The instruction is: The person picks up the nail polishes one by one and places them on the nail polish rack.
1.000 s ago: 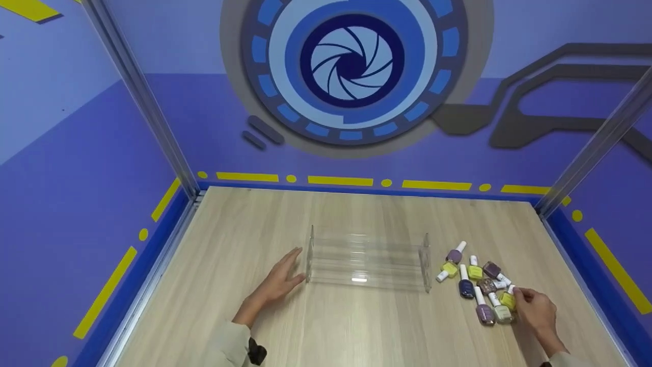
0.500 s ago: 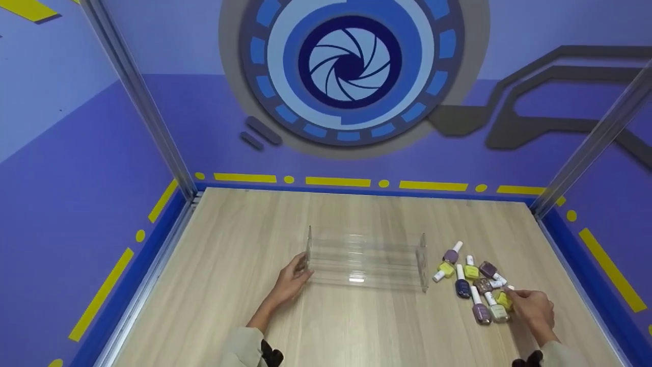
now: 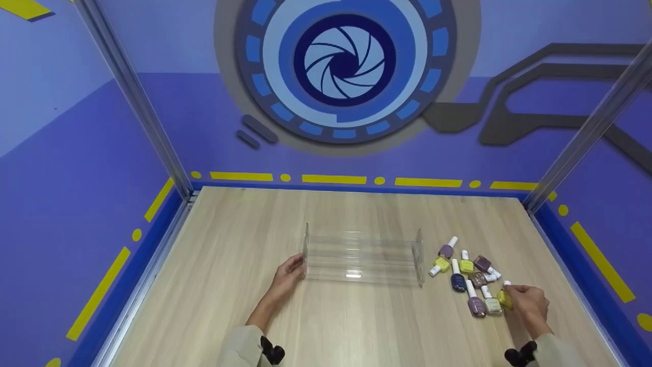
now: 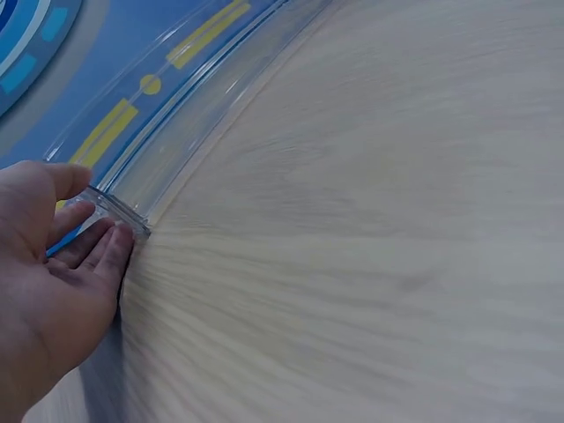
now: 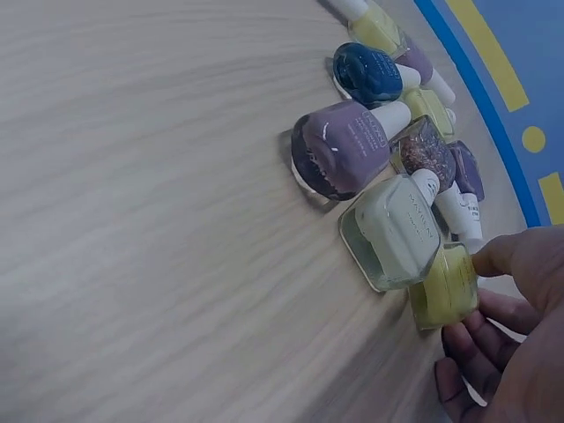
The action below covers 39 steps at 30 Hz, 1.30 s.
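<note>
A clear acrylic rack (image 3: 354, 275) with stepped tiers stands at mid-table. My left hand (image 3: 289, 278) holds its left end panel, with thumb and fingertips at the panel's edge in the left wrist view. To the right lies a loose group of nail polish bottles. My right hand (image 3: 530, 305) pinches a yellow nail polish bottle (image 5: 445, 286) at the group's near right side; its white cap is partly hidden by the fingers in the head view. Right beside it are a pale green bottle (image 5: 392, 233) and a purple bottle (image 5: 339, 150).
A dark blue bottle (image 3: 458, 282), a glittery brown bottle (image 3: 478, 279), a dark purple bottle (image 3: 482, 263) and more yellow and mauve ones lie close together on the wooden table (image 3: 244, 219). Printed panels and metal posts (image 3: 137, 97) enclose the table's back and sides.
My left hand has moved right and taken hold of the rack's left end. My right hand stays at the yellow bottle, which has shifted slightly off the pale green one. The head view drifts slightly.
</note>
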Available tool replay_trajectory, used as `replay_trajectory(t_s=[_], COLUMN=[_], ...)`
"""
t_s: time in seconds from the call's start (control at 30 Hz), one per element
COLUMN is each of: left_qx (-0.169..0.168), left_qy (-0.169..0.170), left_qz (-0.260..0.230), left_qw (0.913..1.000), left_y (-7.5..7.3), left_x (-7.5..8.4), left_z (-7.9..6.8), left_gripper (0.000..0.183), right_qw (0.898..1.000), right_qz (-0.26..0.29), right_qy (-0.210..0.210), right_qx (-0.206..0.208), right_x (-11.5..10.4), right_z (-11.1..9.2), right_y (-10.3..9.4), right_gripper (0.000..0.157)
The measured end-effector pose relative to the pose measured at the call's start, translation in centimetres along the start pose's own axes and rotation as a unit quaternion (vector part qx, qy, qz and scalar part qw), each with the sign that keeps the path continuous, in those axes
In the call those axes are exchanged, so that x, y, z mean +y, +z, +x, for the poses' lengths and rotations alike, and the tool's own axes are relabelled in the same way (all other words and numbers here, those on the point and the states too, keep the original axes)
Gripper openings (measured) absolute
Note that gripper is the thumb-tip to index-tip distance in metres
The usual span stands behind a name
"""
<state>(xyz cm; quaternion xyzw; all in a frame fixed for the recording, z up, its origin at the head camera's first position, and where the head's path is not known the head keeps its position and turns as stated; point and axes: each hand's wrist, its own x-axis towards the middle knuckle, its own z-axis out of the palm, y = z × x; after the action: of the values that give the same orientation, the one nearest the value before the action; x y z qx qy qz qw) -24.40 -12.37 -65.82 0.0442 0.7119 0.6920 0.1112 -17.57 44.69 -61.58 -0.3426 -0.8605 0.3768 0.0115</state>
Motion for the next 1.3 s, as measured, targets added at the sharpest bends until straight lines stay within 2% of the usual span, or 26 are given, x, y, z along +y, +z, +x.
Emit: replay_trajectory(t_s=[0.13, 0.4, 0.67, 0.8, 0.97, 1.3], left_qx=[0.004, 0.008, 0.012, 0.002, 0.004, 0.011], left_qy=[0.011, -0.006, 0.004, 0.001, -0.002, 0.017], left_qz=[0.002, -0.002, 0.005, -0.005, -0.001, -0.006], left_qw=[0.9999, 0.9999, 0.9999, 1.0000, 1.0000, 0.9998], left_y=[0.0, 0.3, 0.0, 0.3, 0.6, 0.4], left_x=[-0.3, -0.4, -0.6, -0.7, -0.6, -0.7], left_z=[-0.1, 0.0, -0.1, -0.1, 0.0, -0.2], left_gripper=[0.052, 0.055, 0.053, 0.055, 0.055, 0.053], right_qw=[1.000, 0.997, 0.996, 0.994, 0.993, 0.992], right_qz=[0.025, 0.068, 0.075, 0.091, 0.098, 0.101], right_qy=[0.000, -0.022, -0.040, -0.050, -0.055, -0.073], right_qx=[0.014, 0.024, 0.023, 0.035, 0.031, 0.016], right_x=[0.2, 0.3, 0.5, 1.1, 1.4, 0.5], right_z=[-0.5, -0.8, -0.6, -0.5, -0.6, -0.6], right_y=[0.0, -0.6, -0.6, -1.0, -1.4, -1.8], right_gripper=[0.048, 0.046, 0.049, 0.046, 0.045, 0.046])
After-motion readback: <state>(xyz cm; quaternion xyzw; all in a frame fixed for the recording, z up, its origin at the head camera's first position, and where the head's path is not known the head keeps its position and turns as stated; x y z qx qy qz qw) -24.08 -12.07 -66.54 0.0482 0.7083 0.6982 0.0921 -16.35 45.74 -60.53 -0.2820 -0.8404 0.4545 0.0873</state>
